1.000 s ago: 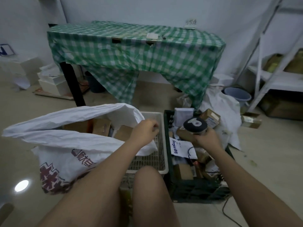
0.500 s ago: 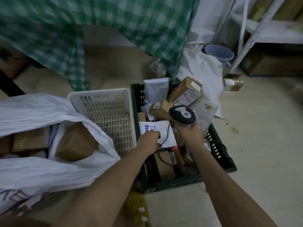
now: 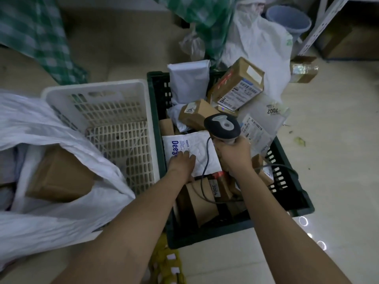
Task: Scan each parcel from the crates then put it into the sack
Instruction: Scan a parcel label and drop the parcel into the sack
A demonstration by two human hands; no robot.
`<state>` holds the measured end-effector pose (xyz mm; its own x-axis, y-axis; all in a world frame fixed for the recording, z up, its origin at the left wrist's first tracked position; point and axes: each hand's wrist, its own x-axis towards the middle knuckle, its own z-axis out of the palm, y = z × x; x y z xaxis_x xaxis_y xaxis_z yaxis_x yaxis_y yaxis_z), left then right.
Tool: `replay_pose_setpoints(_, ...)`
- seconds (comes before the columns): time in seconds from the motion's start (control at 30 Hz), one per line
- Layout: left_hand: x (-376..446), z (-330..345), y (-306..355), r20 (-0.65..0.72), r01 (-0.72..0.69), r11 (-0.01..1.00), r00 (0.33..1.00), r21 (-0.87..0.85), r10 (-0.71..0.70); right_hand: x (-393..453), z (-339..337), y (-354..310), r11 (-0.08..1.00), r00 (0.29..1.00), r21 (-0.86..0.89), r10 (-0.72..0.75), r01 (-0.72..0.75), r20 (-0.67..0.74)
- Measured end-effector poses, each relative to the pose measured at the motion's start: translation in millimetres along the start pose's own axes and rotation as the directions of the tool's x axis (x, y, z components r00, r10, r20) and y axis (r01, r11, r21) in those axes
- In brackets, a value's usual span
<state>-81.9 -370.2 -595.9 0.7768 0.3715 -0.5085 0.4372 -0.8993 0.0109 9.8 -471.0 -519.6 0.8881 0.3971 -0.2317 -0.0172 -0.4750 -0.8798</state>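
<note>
Right hand [image 3: 233, 155], centre of frame: fingers wrapped round the handle of a dark grey handheld barcode scanner [image 3: 222, 126], scanner head above the fist. A thin dark cable [image 3: 202, 181] loops from the handle down over the parcels below.

Left hand [image 3: 181, 162], just left of the right hand: lies on a white padded mailer with blue lettering [image 3: 192, 148], fingers reaching over its near left edge. Whether they curl under the edge cannot be told from this view.

The mailer lies near the top of the pile in a dark green slatted plastic crate [image 3: 287, 193], centre-right. Around it in the same crate: a small brown cardboard box with a white sticker [image 3: 194, 114], a larger brown carton with a printed shipping label [image 3: 238, 85] tilted at the back, a grey plastic mailer bag [image 3: 188, 78] standing at the far wall, a clear poly bag with a label [image 3: 260, 124] at the right, and brown boxes [image 3: 205, 197] toward the near end.

Touching the green crate's left wall: a white slatted plastic crate [image 3: 96, 95]. At lower left a white woven sack [image 3: 61, 212] drapes over its near corner, mouth open, with a brown cardboard parcel [image 3: 59, 177] inside.

Upper frame: a green-and-white checked cloth [image 3: 34, 31], a white plastic bag [image 3: 260, 44], a grey-blue bucket [image 3: 289, 19].
</note>
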Motion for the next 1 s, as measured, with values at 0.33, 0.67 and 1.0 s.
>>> replay_pose_setpoints(0.33, -2, -5, 7, -0.124, -0.028, 0.985, 0.992, -0.173, 0.007, -1, -33, 3, 0.999, 0.998, 0.015, 0.04, -0.039, -0.058)
replay_pose_setpoints(0.67, -84, -91, -43, -0.7, -0.191, 0.935, 0.71, -0.3, -0.08, -42, -30, -55, 0.943, 0.983, 0.333, 0.043, 0.019, -0.179)
replay_pose_setpoints(1.0, -211, -122, -113, -0.641, 0.073, 0.828, 0.597, -0.556, -0.483, -124, -40, -165, 0.888, 0.921, 0.304, -0.255, 0.344, -0.296)
